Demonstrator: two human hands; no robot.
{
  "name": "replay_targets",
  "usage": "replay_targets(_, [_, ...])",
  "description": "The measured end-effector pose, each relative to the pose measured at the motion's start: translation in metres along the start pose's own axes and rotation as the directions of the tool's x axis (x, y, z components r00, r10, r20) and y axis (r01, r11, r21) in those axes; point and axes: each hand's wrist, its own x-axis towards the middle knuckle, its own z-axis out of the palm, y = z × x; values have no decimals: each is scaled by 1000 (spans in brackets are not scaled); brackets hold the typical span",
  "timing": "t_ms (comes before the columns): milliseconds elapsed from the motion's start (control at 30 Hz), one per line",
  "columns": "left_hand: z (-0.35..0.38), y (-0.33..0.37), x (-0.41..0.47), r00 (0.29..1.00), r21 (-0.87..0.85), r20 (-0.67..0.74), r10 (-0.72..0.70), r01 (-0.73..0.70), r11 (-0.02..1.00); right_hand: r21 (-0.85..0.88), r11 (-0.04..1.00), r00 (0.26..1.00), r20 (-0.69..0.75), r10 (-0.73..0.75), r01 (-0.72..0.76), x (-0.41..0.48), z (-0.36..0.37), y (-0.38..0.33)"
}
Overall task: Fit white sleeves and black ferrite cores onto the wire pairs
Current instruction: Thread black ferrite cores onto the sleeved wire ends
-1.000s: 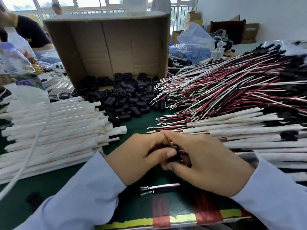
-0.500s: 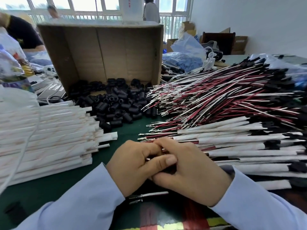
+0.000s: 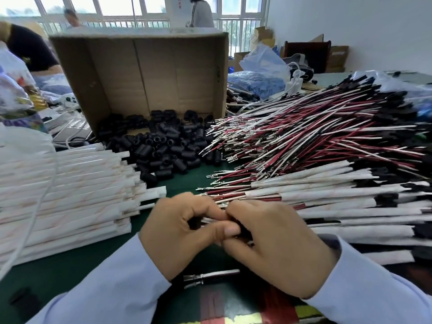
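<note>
My left hand (image 3: pixel 184 232) and my right hand (image 3: pixel 278 244) meet at the table's front centre, fingertips together. Between them I pinch a wire pair's metal ends (image 3: pixel 211 219) and a black ferrite core (image 3: pixel 243 230), mostly hidden by my fingers. A pile of loose black ferrite cores (image 3: pixel 161 146) spills from a tipped cardboard box (image 3: pixel 140 73). White sleeves (image 3: pixel 63 190) lie stacked on the left. Red-and-white wire pairs (image 3: pixel 304 136) are heaped on the right, with sleeved pairs (image 3: pixel 339 202) in front of them.
One more wire pair (image 3: pixel 210 275) lies on the green mat under my wrists. A white cable (image 3: pixel 42 199) hangs across the sleeve stack. Bags and boxes (image 3: pixel 264 64) crowd the far table. People stand at the back by the windows.
My hands stayed together at the front centre. My left thumb and forefinger have shifted on the wire ends, and the view has tilted up slightly.
</note>
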Motion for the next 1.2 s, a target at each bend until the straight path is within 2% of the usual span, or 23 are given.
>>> replay_targets(67, [-10,-5,-3,995,26,-100,2,0,1000,-114,993,997,-65,-36,28,-4,-13,9])
replay_targets(133, [-16,-6,-9,997,2,-84,-3,3,1000,-114,990,996,-22,-90,87,-10,-23,24])
replay_targets(233, [-14,-7,-20,988,125,144,64,-82,989,95,995,975,213,-59,40,-22,-30,43])
replay_targets(267, [-13,-7,-23,972,161,221,76,-113,980,216,976,977,210,-48,2,-26,-32,49])
replay_targets(333, [-14,-8,-25,946,211,320,56,-129,969,350,936,999,7,45,-44,-33,-40,60])
replay_targets(400, [-14,-7,-24,938,238,347,15,-103,966,312,945,976,-152,156,-102,-39,-50,67])
replay_targets(433, [-14,-8,-24,938,251,346,7,-100,963,250,958,974,-138,177,-138,-41,-52,70])
replay_targets(533, [-10,-5,-22,915,238,402,13,-119,964,72,962,965,33,260,-262,-50,-47,70])
replay_targets(633, [-12,-5,-23,897,219,442,12,-121,968,-84,959,960,52,277,-272,-54,-43,64])
replay_targets(733, [-14,-5,-26,913,264,409,1,-120,957,-166,952,958,83,274,-258,-54,-36,57])
replay_targets(867, [-15,-4,-29,935,254,354,-13,-83,964,-138,970,978,19,206,-202,-51,-30,54])
replay_targets(933, [-20,-7,-27,960,170,268,-82,37,985,-42,990,991,10,132,-132,-51,-32,57])
replay_targets(1000, [-27,-14,-24,949,-27,224,-222,234,972,159,980,992,4,124,-123,-46,-42,59])
replay_targets(1067, [-32,-19,-24,922,-151,270,-277,325,934,146,985,994,58,88,-95,-36,-53,63])
replay_targets(1133, [-32,-18,-26,913,-54,344,-218,251,966,-22,994,971,211,111,-109,-20,-63,70])
replay_targets(1200, [-29,-20,-30,931,140,340,-136,93,986,-53,985,920,354,170,-162,-5,-67,73])
